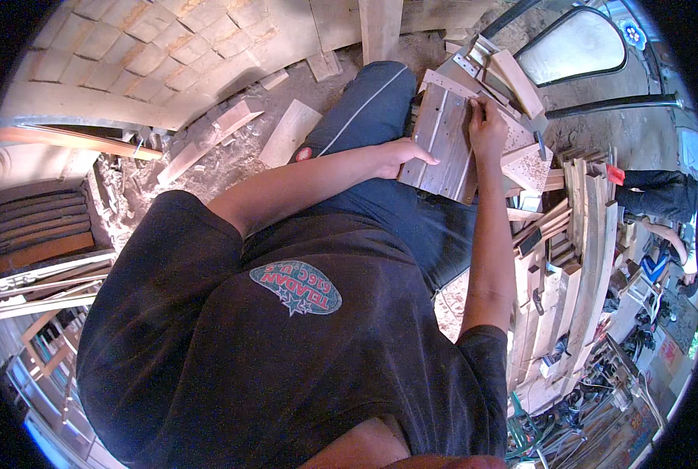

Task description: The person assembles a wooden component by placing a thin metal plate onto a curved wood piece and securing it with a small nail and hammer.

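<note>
A brown wooden panel (443,144) with lengthwise grooves and small dots along its strips rests by my knees, tilted. My left hand (402,158) grips its left edge, the thumb lying on top and the other fingers hidden beneath. Over the panel's right part is my right hand (488,125), fingers bent and pinched together at the surface. Whatever is between those fingertips is too small to make out. Just right of the panel lies a paler board (519,134) with many small dots, and a dark metal piece (540,146) stands at its edge.
Loose wood offcuts (290,133) lie on the dusty floor at left. Long planks (591,258) are stacked at right, near a heap of tools and scraps. A framed oval-cornered pane (576,47) is at the far right. Another person (662,195) is at the right rim.
</note>
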Demonstrator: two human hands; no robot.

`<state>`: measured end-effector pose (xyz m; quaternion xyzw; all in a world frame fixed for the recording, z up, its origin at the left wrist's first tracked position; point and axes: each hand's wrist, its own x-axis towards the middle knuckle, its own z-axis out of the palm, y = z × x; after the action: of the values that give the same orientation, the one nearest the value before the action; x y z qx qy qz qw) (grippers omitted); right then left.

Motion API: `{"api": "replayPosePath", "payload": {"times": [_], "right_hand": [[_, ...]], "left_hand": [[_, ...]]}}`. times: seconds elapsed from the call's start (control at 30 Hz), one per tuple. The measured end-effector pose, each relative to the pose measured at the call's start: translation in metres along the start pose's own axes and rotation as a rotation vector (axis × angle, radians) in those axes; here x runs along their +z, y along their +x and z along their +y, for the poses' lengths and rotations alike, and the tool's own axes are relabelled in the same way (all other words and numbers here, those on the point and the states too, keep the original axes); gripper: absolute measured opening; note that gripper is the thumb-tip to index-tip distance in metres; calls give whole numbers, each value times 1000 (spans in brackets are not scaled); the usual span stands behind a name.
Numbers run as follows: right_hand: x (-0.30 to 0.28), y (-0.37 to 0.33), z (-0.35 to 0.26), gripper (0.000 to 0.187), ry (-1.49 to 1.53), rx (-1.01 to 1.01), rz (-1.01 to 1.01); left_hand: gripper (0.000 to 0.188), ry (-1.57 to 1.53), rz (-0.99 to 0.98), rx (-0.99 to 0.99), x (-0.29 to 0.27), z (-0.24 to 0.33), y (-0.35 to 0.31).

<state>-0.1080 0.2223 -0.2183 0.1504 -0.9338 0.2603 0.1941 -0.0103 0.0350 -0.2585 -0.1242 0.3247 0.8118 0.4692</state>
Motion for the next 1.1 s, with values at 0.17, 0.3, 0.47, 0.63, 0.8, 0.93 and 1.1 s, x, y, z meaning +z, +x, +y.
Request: {"api": "replayPosePath", "payload": {"times": [0.17,0.3,0.47,0.63,0.8,0.93,1.1], "right_hand": [[0,-2,0,16,27,-6,16],[0,-1,1,16,12,-29,27],[-1,-2,-3,16,-6,-7,15],[-2,-2,-3,14,3,-12,32],[-2,-2,-4,14,19,3,12],[0,-4,0,14,-9,-12,26],[0,-4,-1,16,-9,-8,24]], "left_hand": [[58,3,24,-13,2,1,-4],[58,19,43,-24,0,1,-1],[58,0,42,-39,-4,-1,3],[58,4,30,-16,-5,-3,6],[64,13,17,0,-5,-4,4],[58,3,42,-23,-3,-2,3],[58,16,41,-25,-3,-1,2]]}}
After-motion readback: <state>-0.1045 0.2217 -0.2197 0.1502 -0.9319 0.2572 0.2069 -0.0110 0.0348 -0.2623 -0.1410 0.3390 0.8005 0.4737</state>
